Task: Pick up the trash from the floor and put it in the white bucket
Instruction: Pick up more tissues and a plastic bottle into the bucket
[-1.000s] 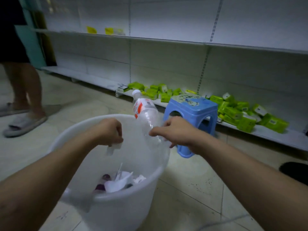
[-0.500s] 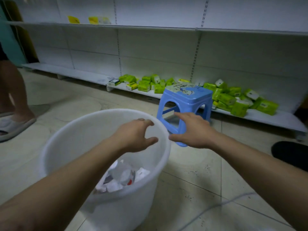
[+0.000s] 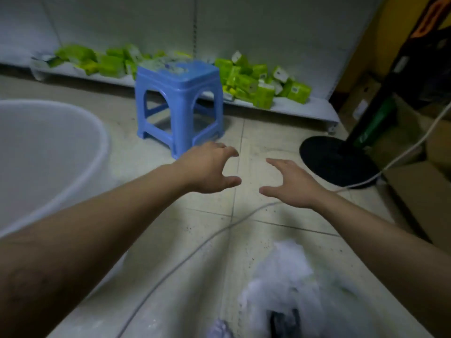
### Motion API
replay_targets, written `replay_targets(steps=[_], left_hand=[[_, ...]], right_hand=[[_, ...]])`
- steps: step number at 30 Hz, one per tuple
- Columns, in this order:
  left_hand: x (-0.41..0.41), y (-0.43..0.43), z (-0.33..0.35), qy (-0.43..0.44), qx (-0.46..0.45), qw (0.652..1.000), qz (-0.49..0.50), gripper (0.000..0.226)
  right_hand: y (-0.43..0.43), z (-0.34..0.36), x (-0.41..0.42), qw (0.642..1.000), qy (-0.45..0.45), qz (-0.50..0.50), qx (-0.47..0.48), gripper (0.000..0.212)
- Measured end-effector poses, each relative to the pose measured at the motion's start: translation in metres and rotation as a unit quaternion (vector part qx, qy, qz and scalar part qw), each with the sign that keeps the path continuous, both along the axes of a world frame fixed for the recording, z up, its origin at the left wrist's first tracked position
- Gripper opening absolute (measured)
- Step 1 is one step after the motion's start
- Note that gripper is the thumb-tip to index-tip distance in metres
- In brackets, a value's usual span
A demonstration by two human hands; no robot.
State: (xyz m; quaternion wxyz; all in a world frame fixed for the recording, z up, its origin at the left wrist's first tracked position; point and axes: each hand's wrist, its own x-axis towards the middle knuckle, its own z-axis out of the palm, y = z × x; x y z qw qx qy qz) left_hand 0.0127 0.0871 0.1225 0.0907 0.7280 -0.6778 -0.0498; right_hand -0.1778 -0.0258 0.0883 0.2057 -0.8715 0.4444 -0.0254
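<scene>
Trash (image 3: 280, 286), a blurred heap of crumpled white material with a dark piece at its base, lies on the tiled floor (image 3: 268, 132) at the bottom of the view, right of centre, below and between two outstretched forearms. At far left stands the white bucket (image 3: 80, 152), only its curved rim and part of its wall in frame, its contents out of sight; it is well apart from the heap. The left forearm crosses in front of the bucket's near side and reaches forward and to the right. The left hand (image 3: 207, 169) is held palm down above the floor, fingers curled and spread, thumb pointing right, the grip wide and empty. Just beyond it stands a blue plastic stool (image 3: 179, 93), and behind the stool a low white shelf (image 3: 305, 109) carries scattered green packets (image 3: 258, 84). A pale cable (image 3: 185, 259) runs across the tiles, passing beneath the gap between the hands and on toward the lower edge. The right hand (image 3: 291, 182) mirrors the left, palm down with fingers extended toward the left and thumb pointing inward, its grip also wide and holding nothing. The two hands are near each other but not touching. Right of the right hand a round black base (image 3: 339, 162) rests on the floor, with brown cardboard boxes (image 3: 419, 189) at the far right edge.
</scene>
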Motion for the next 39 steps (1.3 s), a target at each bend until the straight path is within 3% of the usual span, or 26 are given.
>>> replay_targets(steps=[6, 10, 14, 17, 20, 23, 26, 29, 31, 36, 39], left_hand=[[-0.082, -0.020, -0.113, 0.059, 0.133, 0.989, -0.038, 0.066], [-0.130, -0.018, -0.179, 0.097, 0.201, 0.972, -0.070, 0.061], [-0.166, -0.012, -0.229, 0.111, 0.269, 0.952, -0.094, 0.068], [-0.178, -0.009, -0.251, 0.059, 0.298, 0.947, -0.105, 0.072], [-0.172, -0.006, -0.264, -0.012, 0.255, 0.963, -0.089, 0.050], [-0.162, -0.006, -0.264, 0.018, 0.196, 0.980, -0.037, 0.027], [-0.146, -0.011, -0.257, 0.065, 0.155, 0.986, 0.012, 0.031], [-0.135, -0.012, -0.251, 0.145, 0.122, 0.980, 0.053, 0.026], [-0.127, -0.010, -0.247, 0.209, 0.110, 0.968, 0.084, 0.018], [-0.107, -0.007, -0.232, 0.263, 0.056, 0.956, 0.114, 0.006], [-0.095, -0.004, -0.221, 0.286, 0.014, 0.946, 0.150, 0.014]], right_hand=[[-0.010, -0.102, -0.094, 0.985, 0.070, -0.089, 0.133, 0.077], [-0.006, -0.163, -0.127, 0.972, 0.129, -0.088, 0.175, 0.065], [-0.005, -0.208, -0.143, 0.970, 0.175, -0.069, 0.152, 0.061], [-0.008, -0.222, -0.137, 0.975, 0.189, -0.041, 0.111, 0.069], [-0.005, -0.234, -0.131, 0.971, 0.229, 0.000, 0.068, 0.074], [-0.008, -0.241, -0.136, 0.972, 0.232, 0.007, 0.027, 0.055], [-0.009, -0.241, -0.135, 0.984, 0.169, -0.025, 0.051, 0.029], [-0.006, -0.237, -0.126, 0.992, 0.081, -0.067, 0.071, 0.017], [-0.005, -0.229, -0.117, 0.994, 0.032, -0.080, 0.062, 0.015], [-0.009, -0.201, -0.098, 0.992, -0.053, -0.091, 0.075, 0.013], [-0.006, -0.177, -0.082, 0.989, -0.068, -0.074, 0.109, 0.020]])
